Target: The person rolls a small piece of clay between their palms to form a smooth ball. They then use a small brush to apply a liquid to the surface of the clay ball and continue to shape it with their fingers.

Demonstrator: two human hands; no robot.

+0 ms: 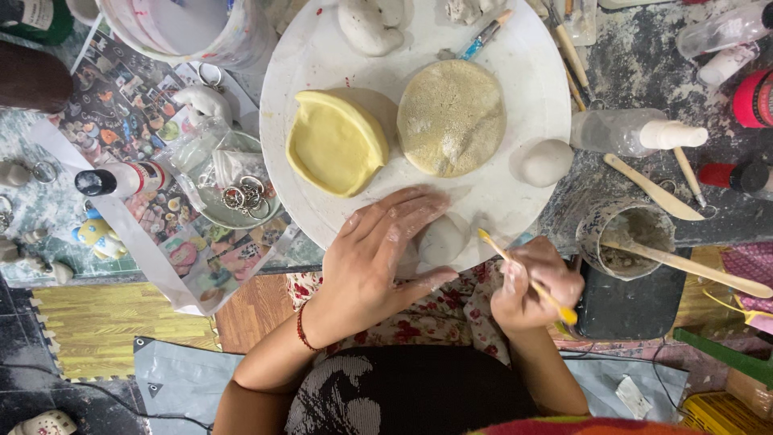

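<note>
Clay ball (pixel 441 240), small and white, sits at the near edge of the round white board (pixel 515 48), and we take that board as our landmark. Our left hand (pixel 378 254) lies over the ball's left side, fingers spread and flat, steadying rather than pinching it. Our right hand (pixel 535 283), just off the board's near-right edge, has its grip pressed together on a thin yellow-handled brush (pixel 527 278), whose tip points toward the ball.

Farther in on the board lie a yellow dish-shaped clay piece (pixel 334 143) and, beside it, a round sandy sponge disc (pixel 451 117); a second white lump (pixel 543 161) rests toward the right rim. Right of the board stand a cup with a wooden stick (pixel 624 234) and a plastic squeeze bottle (pixel 628 131).

We judge the ball sits so close to the rim that a push from the brush could roll it off the board onto our lap. Too heavy a palm would flatten the soft clay.
</note>
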